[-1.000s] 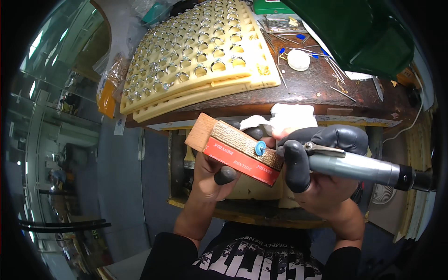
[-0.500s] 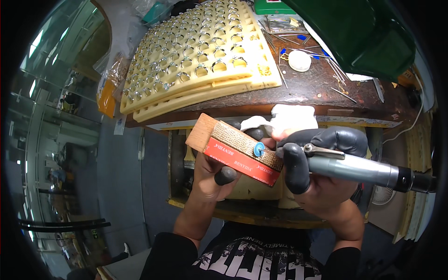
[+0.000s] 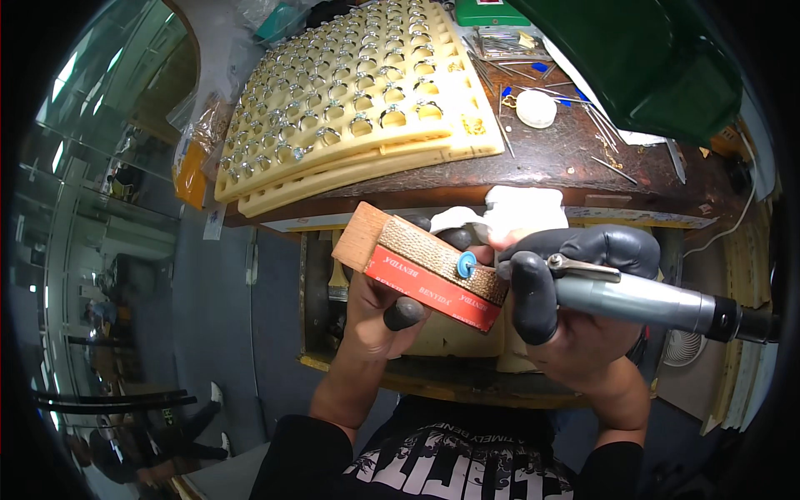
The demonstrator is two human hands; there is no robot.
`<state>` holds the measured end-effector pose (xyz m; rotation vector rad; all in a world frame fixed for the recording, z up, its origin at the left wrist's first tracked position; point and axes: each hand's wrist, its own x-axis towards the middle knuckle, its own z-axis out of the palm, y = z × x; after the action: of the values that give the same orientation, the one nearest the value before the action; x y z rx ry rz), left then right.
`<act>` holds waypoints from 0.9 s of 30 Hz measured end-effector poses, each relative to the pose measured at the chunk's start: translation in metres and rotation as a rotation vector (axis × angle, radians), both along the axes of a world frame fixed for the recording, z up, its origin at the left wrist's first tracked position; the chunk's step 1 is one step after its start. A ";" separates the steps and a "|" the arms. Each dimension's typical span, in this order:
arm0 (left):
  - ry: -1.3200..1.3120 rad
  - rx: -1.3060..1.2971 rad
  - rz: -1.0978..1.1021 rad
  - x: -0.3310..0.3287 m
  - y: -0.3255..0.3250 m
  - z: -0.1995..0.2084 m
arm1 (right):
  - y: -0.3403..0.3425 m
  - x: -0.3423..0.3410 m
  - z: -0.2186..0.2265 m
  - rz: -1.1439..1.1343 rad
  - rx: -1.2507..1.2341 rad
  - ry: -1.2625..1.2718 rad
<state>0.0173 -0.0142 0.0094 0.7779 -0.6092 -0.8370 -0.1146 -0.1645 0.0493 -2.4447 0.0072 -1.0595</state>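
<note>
My left hand [image 3: 377, 312] is closed round a wooden block [image 3: 359, 237] and holds it at a slant. A red printed band [image 3: 429, 290] covers one face of the block, with a rough brown-gold strip [image 3: 417, 245] beside it. In my right hand [image 3: 573, 340] is a silver rotary handpiece [image 3: 642, 300], its body lying across the palm. The small blue disc [image 3: 466, 265] at its tip meets the rough strip, or stands just over it. Black covers sleeve several of my fingers. The block hides some left fingers.
Yellow trays [image 3: 350, 171] with many rings in slots stand on the dark wooden bench [image 3: 575, 171]. Thin tool bits [image 3: 600, 125] and a round white tub [image 3: 535, 109] lie to their right. A white pad [image 3: 523, 208] juts from the bench edge. A green lamp shade [image 3: 650, 67] overhangs at upper right.
The blue disc has shifted slightly right along the strip and shows a bit more of its face. My right hand and the handpiece have moved slightly right. Another person's legs show more at lower left.
</note>
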 end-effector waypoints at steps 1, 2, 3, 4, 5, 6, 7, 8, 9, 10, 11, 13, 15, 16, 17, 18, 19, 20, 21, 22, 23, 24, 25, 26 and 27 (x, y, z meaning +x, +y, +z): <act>-0.004 0.014 0.001 0.000 0.002 0.000 | 0.000 0.000 -0.001 -0.046 -0.052 -0.021; -0.007 0.028 0.002 0.001 0.003 0.000 | 0.001 0.000 -0.001 -0.044 -0.051 -0.022; -0.006 0.027 0.002 0.001 0.003 -0.001 | 0.000 0.000 -0.002 -0.047 -0.052 -0.029; -0.006 0.018 -0.008 0.001 0.002 -0.001 | 0.000 0.000 -0.002 -0.050 -0.052 -0.036; -0.006 0.009 -0.017 0.002 0.002 -0.001 | 0.000 0.000 -0.001 -0.050 -0.053 -0.036; -0.005 0.010 -0.017 0.002 0.002 -0.001 | 0.000 0.001 0.002 -0.037 -0.055 -0.033; -0.011 0.022 -0.022 0.002 0.002 -0.001 | 0.000 0.001 0.003 -0.024 -0.056 -0.031; -0.016 0.034 -0.028 0.002 0.003 -0.001 | 0.000 0.001 0.003 -0.024 -0.056 -0.030; -0.016 0.034 -0.028 0.001 0.002 0.000 | 0.000 0.001 0.003 0.007 -0.011 -0.004; -0.013 0.015 -0.020 0.001 0.000 0.001 | 0.000 0.001 0.002 0.039 0.034 0.022; -0.010 -0.004 -0.012 0.000 0.000 0.001 | 0.000 0.000 0.002 0.038 0.035 0.023; -0.008 0.009 -0.016 0.000 0.001 0.000 | -0.001 -0.001 0.000 -0.044 -0.118 0.055; -0.007 0.022 -0.021 0.001 0.002 0.000 | -0.002 -0.003 0.000 -0.064 -0.154 0.031; -0.027 0.025 -0.026 0.002 0.002 0.000 | -0.002 -0.003 -0.001 -0.085 -0.190 0.007; -0.047 0.028 -0.032 0.002 0.002 0.000 | -0.002 -0.003 0.000 -0.085 -0.191 0.007; -0.047 0.028 -0.032 0.002 0.002 -0.001 | -0.001 -0.003 0.000 -0.061 -0.180 0.018; -0.047 0.028 -0.024 0.001 0.002 -0.002 | -0.001 -0.003 0.000 -0.038 -0.169 0.029; -0.046 0.027 -0.016 0.001 0.003 -0.002 | -0.001 -0.003 0.000 -0.038 -0.169 0.029; -0.046 0.027 -0.016 0.001 0.002 -0.003 | 0.000 -0.004 0.000 -0.040 -0.172 0.048; -0.039 0.007 -0.026 0.002 0.002 -0.003 | 0.000 -0.004 -0.001 -0.042 -0.175 0.066; -0.033 -0.013 -0.037 0.002 0.001 -0.004 | 0.000 -0.004 -0.001 -0.042 -0.175 0.067; -0.033 -0.012 -0.036 0.002 0.001 -0.004 | 0.000 -0.003 -0.001 -0.058 -0.194 0.054; -0.039 -0.011 -0.028 0.002 0.002 -0.004 | 0.000 -0.003 -0.001 -0.074 -0.214 0.041; -0.046 -0.009 -0.020 0.002 0.002 -0.005 | 0.000 -0.003 -0.001 -0.073 -0.213 0.040; -0.046 -0.009 -0.019 0.002 0.002 -0.005 | 0.001 -0.002 -0.001 -0.082 -0.202 0.030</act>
<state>0.0195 -0.0123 0.0048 0.7854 -0.6615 -0.8353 -0.1171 -0.1638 0.0488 -2.6613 0.0112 -1.1071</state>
